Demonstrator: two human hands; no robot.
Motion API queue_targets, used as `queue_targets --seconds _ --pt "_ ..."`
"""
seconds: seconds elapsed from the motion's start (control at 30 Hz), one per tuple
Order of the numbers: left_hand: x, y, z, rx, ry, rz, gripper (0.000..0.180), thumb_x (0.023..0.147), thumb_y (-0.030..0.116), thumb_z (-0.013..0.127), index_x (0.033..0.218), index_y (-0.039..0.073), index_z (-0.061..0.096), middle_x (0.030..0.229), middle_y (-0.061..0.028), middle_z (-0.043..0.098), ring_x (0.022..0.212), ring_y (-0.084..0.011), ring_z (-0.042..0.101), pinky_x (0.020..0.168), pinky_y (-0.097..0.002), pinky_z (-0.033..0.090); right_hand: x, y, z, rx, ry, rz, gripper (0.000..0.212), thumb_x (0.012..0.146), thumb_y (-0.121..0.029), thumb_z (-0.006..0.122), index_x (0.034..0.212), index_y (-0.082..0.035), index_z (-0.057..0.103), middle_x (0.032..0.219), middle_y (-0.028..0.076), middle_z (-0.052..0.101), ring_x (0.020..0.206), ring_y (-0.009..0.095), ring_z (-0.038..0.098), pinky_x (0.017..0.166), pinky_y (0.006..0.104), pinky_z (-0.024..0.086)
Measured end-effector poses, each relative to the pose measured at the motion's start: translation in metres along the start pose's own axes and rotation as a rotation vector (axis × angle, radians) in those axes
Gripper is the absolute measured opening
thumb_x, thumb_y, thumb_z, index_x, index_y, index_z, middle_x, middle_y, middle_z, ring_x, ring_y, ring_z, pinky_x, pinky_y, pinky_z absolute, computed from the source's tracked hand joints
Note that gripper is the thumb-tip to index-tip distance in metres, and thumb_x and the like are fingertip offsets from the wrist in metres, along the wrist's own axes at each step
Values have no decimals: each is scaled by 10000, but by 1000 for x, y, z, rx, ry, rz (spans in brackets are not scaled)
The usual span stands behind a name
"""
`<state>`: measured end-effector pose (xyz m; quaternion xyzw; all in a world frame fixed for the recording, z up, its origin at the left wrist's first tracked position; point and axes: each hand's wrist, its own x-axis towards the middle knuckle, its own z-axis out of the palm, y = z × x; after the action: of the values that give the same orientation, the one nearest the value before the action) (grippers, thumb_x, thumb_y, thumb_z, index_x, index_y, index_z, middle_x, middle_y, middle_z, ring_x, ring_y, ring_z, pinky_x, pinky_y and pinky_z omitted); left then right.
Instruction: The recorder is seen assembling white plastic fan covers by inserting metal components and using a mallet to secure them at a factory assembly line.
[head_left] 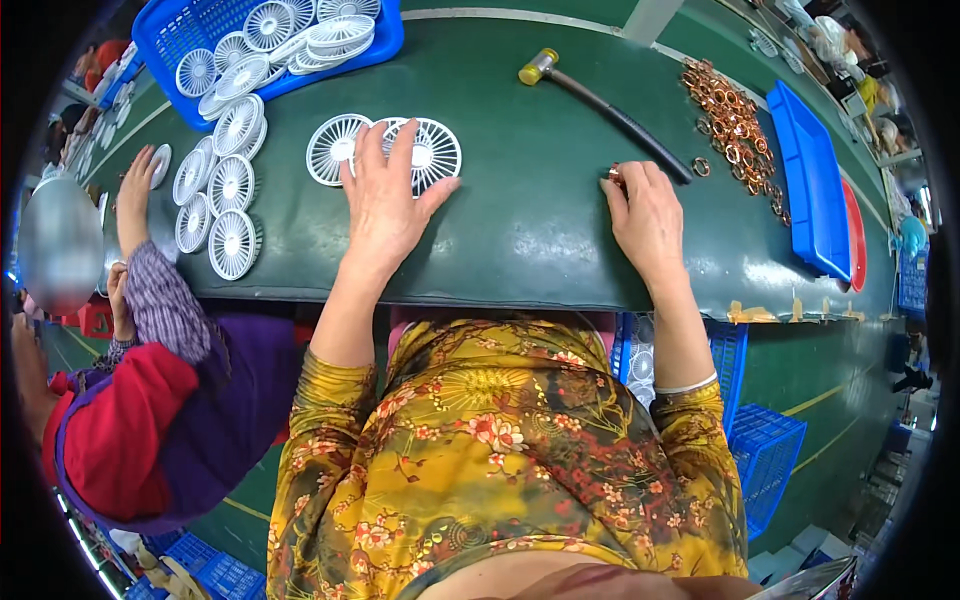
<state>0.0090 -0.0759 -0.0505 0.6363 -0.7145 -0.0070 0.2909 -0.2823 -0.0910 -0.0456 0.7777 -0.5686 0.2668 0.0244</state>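
My left hand (385, 210) rests with spread fingers over a small group of white slotted round discs. One white disc (328, 152) shows to the left of the fingers, another slotted disc (442, 150) to the right; part of the group is hidden under the hand. Farther right, my right hand (652, 225) is closed near the table surface. A bit of copper-coloured ring (616, 173) shows between its thumb and fingers; how many rings it holds is hidden. A mallet (620, 118) with a yellow head and black grip lies just beyond this hand.
Copper-coloured rings (735, 125) lie heaped on the green table (530, 235), beside a blue tray (812, 190) and a red tray (857, 235). At far left, a blue basket (165, 60) holds white discs, with stacked discs (232, 185) nearby. A co-worker's hand (135, 195) is left of these.
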Motion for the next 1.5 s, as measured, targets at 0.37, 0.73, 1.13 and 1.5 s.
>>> queue_targets --seconds 0.37,0.73,1.13,1.5 --pt "2 -4 -5 70 9 10 777 695 340 807 1349 124 448 1304 -220 419 1313 -442 314 1047 -658 210 35 103 -48 -154 -38 330 233 865 -230 586 959 -25 647 898 181 671 819 359 651 733 442 503" --pt "-19 31 -10 -228 160 243 384 748 -50 665 1102 26 538 966 -162 540 849 -359 563 714 -417 471 33 72 -49 125 -120 168 211 894 -181 553 932 8 638 777 158 632 734 236 627 672 330 474" --pt "-28 74 1 -750 -34 -178 227 799 87 725 954 32 570 807 -92 637 715 -163 623 656 -290 494 9 7 -8 279 -46 67 149 868 -182 622 908 -38 628 843 157 607 780 352 616 677 420 495" --pt "-26 78 11 -1114 -82 -280 314 1013 313 466 1062 7 516 935 -48 577 864 -83 518 783 -248 448 -9 -21 -25 423 82 -116 93 776 -90 713 853 -58 672 875 85 650 794 263 612 699 355 490"
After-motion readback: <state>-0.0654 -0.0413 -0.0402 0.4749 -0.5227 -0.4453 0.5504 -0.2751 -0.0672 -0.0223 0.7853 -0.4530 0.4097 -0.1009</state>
